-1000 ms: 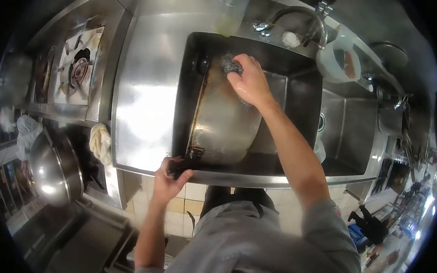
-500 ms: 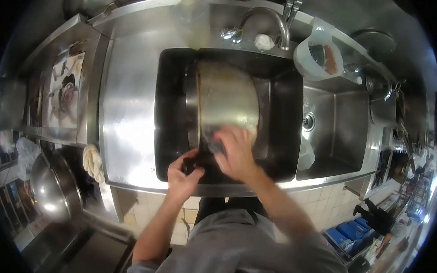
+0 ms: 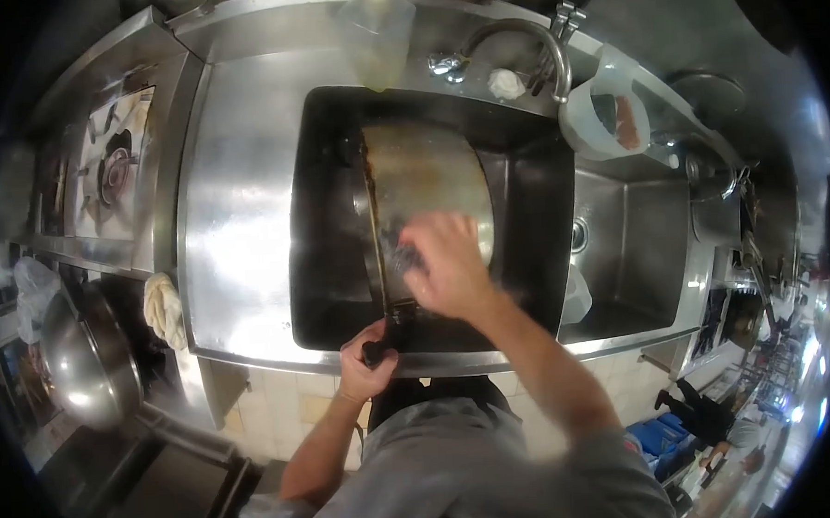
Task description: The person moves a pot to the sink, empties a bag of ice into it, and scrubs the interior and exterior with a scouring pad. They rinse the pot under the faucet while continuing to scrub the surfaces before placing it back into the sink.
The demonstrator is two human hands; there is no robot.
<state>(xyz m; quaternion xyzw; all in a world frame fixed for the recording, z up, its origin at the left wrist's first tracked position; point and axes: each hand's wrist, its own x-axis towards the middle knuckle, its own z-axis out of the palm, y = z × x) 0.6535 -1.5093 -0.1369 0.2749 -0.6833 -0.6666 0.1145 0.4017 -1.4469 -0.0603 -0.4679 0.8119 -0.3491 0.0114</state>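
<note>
A large metal pot (image 3: 425,175) lies on its side in the deep sink (image 3: 535,207), its curved wall facing up with brown stains along the rim. My left hand (image 3: 366,370) is wrapped round its black handle (image 3: 398,329) at the sink's front edge. Against the lower part of the pot's wall, my right hand (image 3: 457,266) presses a grey scouring pad (image 3: 404,258), mostly covered by the fingers. The hand is slightly blurred by motion.
Behind the sink are a curved faucet (image 3: 554,54), a crumpled white lump (image 3: 506,84) and a clear plastic container (image 3: 378,38). A white pitcher (image 3: 594,126) stands above the second basin (image 3: 651,249). A cloth (image 3: 164,312) hangs at left. A person (image 3: 695,418) is far right.
My left hand has moved slightly down and right, drawing the pot's handle toward the front edge. The pot has tilted a little. My right hand has shifted slightly right across its wall.
</note>
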